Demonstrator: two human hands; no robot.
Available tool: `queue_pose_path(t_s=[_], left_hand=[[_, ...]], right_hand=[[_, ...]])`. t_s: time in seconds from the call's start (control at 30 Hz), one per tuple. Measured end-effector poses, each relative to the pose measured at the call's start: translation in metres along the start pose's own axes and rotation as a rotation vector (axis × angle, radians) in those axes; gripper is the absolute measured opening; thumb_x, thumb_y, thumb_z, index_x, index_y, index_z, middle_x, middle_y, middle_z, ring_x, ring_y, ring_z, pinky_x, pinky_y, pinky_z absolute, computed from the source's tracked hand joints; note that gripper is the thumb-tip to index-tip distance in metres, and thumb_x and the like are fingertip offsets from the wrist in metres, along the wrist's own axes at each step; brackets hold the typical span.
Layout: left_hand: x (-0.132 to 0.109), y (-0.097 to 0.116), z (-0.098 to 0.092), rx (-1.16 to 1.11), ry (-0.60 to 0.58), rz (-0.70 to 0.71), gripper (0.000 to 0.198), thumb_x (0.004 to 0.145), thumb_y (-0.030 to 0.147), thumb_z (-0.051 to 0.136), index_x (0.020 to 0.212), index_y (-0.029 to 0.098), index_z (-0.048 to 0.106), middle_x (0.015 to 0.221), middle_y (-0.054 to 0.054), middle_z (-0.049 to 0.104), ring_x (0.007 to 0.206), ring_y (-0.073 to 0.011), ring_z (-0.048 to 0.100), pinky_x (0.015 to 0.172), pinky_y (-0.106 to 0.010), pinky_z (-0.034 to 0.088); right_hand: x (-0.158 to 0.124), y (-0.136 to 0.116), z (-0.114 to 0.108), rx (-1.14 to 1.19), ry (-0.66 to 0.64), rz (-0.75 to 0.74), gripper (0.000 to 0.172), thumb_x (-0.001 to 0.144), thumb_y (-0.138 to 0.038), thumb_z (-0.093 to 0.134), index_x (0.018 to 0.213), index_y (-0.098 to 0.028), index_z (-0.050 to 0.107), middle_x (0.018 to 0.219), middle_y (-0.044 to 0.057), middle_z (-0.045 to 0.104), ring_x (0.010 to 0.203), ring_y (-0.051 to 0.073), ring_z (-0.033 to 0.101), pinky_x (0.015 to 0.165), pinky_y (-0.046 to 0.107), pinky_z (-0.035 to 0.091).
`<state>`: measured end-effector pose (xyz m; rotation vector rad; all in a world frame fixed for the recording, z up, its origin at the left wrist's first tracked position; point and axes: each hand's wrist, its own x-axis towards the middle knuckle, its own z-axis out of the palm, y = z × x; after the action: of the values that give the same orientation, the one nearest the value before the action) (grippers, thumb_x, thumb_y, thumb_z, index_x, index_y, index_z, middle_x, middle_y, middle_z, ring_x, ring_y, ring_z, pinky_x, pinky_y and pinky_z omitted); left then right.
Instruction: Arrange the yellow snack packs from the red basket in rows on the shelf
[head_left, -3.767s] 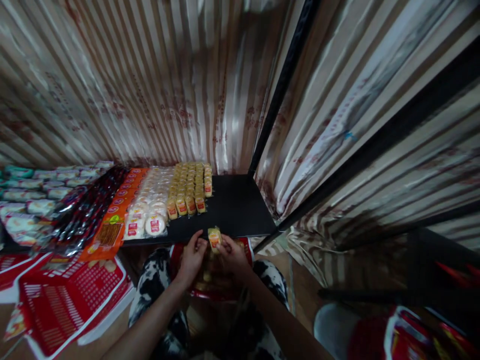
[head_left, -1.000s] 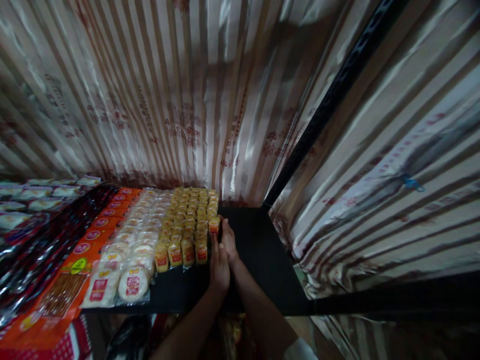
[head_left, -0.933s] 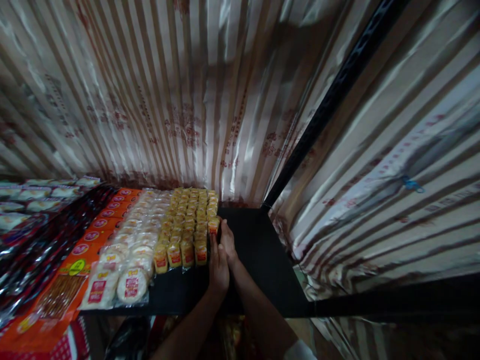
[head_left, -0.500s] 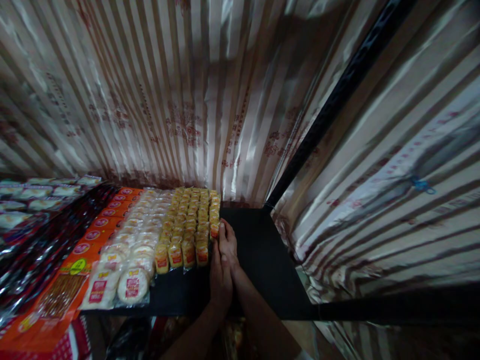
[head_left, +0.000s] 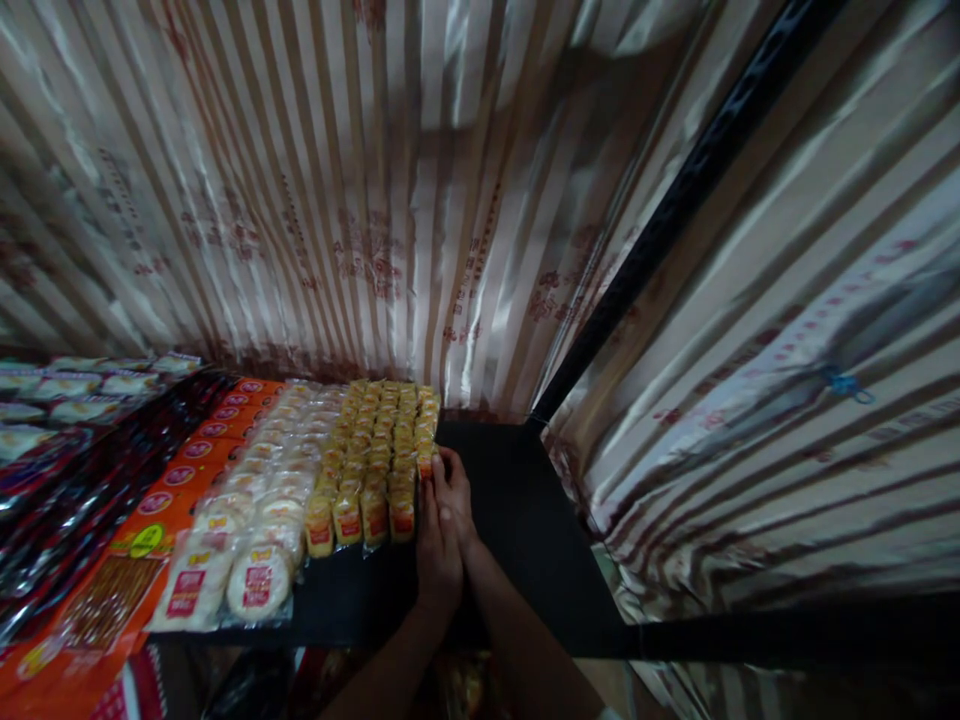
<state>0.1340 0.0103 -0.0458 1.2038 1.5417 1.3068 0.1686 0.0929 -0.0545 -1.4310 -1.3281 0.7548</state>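
Observation:
Several rows of small yellow wrapped snack packs [head_left: 367,450] stand on a black shelf [head_left: 532,540]. My right hand [head_left: 456,498] lies along the right side of the outermost row, its fingertips at the front pack [head_left: 426,458] of that row. Just below and left of it, my left hand [head_left: 439,555] has its fingers stretched forward, close to the front end of the same row. The two hands touch each other. Their fingers look extended and flat, not wrapped round a pack; the fingertips are partly hidden and dim.
Left of the yellow packs are clear-wrapped round white crackers [head_left: 259,580], orange snack bags [head_left: 112,590] and dark shiny packets [head_left: 90,480]. A black shelf post [head_left: 637,260] slants up at the back right corner. Striped printed sheeting [head_left: 375,200] hangs behind and to the right.
The view has shifted slightly. My hands stay together beside the outermost row, and the front pack there sits a little farther left, more in line with its row.

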Motion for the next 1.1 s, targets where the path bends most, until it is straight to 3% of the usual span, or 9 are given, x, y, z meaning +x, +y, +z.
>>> queue_pose_path(t_s=[0.13, 0.33, 0.53, 0.73, 0.9, 1.1], left_hand=[[-0.006, -0.004, -0.001, -0.002, 0.031, 0.041, 0.057, 0.092, 0.036, 0.024, 0.143, 0.011, 0.027, 0.153, -0.009, 0.023, 0.141, -0.0167, 0.017, 0.117, -0.032, 0.011], [-0.01, -0.002, -0.003, -0.007, 0.034, 0.077, 0.057, 0.092, 0.035, 0.029, 0.145, 0.013, 0.024, 0.153, -0.007, 0.024, 0.141, -0.0157, 0.019, 0.116, -0.028, 0.014], [-0.01, 0.0, -0.003, 0.006, 0.014, 0.046, 0.056, 0.091, 0.035, 0.027, 0.142, 0.01, 0.031, 0.15, -0.011, 0.03, 0.139, -0.018, 0.024, 0.116, -0.031, 0.018], [-0.007, -0.002, -0.001, 0.024, 0.023, 0.006, 0.056, 0.091, 0.037, 0.024, 0.139, 0.008, 0.036, 0.149, -0.013, 0.032, 0.14, -0.0186, 0.023, 0.116, -0.034, 0.017], [-0.006, -0.004, 0.001, 0.011, 0.028, -0.004, 0.058, 0.092, 0.037, 0.025, 0.139, 0.007, 0.034, 0.15, -0.013, 0.028, 0.14, -0.0196, 0.022, 0.117, -0.035, 0.015], [-0.007, -0.003, 0.003, 0.061, 0.018, -0.036, 0.058, 0.093, 0.035, 0.022, 0.142, 0.004, 0.026, 0.152, -0.013, 0.021, 0.142, -0.0184, 0.016, 0.117, -0.036, 0.012]], right_hand=[[-0.007, -0.005, -0.003, -0.108, 0.058, 0.041, 0.037, 0.081, -0.053, 0.046, 0.093, -0.021, 0.061, 0.092, 0.007, 0.066, 0.09, 0.023, 0.06, 0.083, 0.036, 0.047], [-0.01, -0.001, -0.002, 0.033, -0.041, 0.044, 0.037, 0.085, -0.051, 0.039, 0.094, -0.021, 0.059, 0.087, 0.004, 0.068, 0.08, 0.019, 0.063, 0.074, 0.031, 0.05], [-0.003, 0.004, -0.004, 0.046, -0.034, 0.016, 0.037, 0.085, -0.046, 0.041, 0.099, -0.018, 0.06, 0.097, 0.008, 0.068, 0.089, 0.02, 0.063, 0.083, 0.034, 0.05], [0.027, 0.004, -0.001, 0.061, 0.054, 0.016, 0.039, 0.082, -0.039, 0.044, 0.109, -0.018, 0.062, 0.112, 0.009, 0.066, 0.106, 0.021, 0.06, 0.097, 0.039, 0.043], [0.05, 0.006, 0.007, 0.061, 0.013, 0.076, 0.036, 0.076, -0.04, 0.047, 0.1, -0.02, 0.066, 0.094, 0.005, 0.072, 0.086, 0.021, 0.065, 0.084, 0.037, 0.05], [0.059, 0.007, 0.008, -0.087, 0.021, 0.061, 0.029, 0.073, -0.041, 0.047, 0.082, -0.021, 0.066, 0.079, 0.003, 0.07, 0.074, 0.019, 0.063, 0.072, 0.031, 0.049]])
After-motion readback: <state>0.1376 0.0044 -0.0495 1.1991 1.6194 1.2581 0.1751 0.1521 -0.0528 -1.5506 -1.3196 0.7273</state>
